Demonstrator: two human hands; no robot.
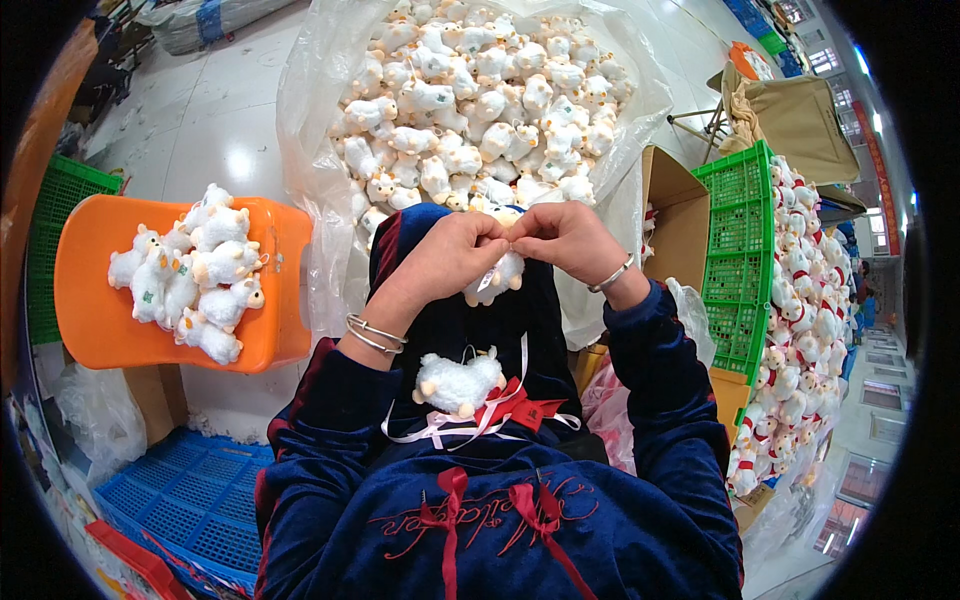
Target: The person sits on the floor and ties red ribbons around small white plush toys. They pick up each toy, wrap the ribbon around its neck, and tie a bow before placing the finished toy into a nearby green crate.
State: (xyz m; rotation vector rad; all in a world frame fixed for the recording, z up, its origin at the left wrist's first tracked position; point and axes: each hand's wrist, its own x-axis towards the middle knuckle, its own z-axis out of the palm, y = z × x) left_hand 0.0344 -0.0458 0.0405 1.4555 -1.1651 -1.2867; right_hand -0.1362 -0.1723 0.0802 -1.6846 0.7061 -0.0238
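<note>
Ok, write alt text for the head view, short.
Both hands, left hand and right hand, pinch a small white plush toy over the lap. Another plush toy lies on the lap with ribbons; a clear bag of toys sits ahead.

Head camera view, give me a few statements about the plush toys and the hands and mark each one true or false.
1. Both hands hold one small white plush toy between them. True: the left hand and right hand meet at its top.
2. The orange chair is on the person's right. False: it stands on the left, with white plush toys piled on its seat.
3. A white plush toy lies on the person's lap beside a red bow. True.
4. The clear plastic bag ahead holds red ribbons only. False: it is heaped with white plush toys.
5. The green crate is on the right. True.
</note>
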